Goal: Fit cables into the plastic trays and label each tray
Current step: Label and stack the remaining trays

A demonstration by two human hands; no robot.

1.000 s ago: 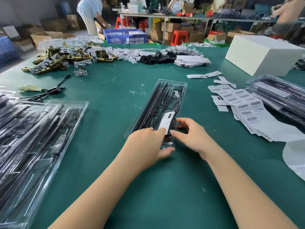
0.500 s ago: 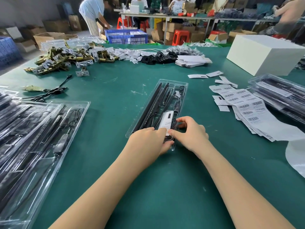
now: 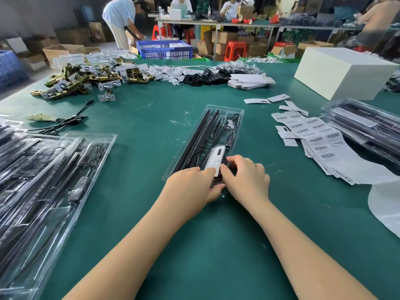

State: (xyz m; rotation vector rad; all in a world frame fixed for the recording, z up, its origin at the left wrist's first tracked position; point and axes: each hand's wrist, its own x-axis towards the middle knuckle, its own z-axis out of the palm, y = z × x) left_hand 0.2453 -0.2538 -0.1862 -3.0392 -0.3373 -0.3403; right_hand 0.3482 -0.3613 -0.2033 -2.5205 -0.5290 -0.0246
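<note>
Around the tray (image 3: pixel 232 114): label sheets (image 3: pixel 320 139), stacked trays (image 3: pixel 43 169), brass hardware (image 3: pixel 75 80).

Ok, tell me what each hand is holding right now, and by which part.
Both the left hand and right hand hold the white card by its near end, over the clear tray.

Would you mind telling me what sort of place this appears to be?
Most likely a small factory packing floor. Clear plastic trays of black cables lie on a green worktable, sheets of barcode labels wait beside them, and cardboard cartons sit stacked behind.
</note>
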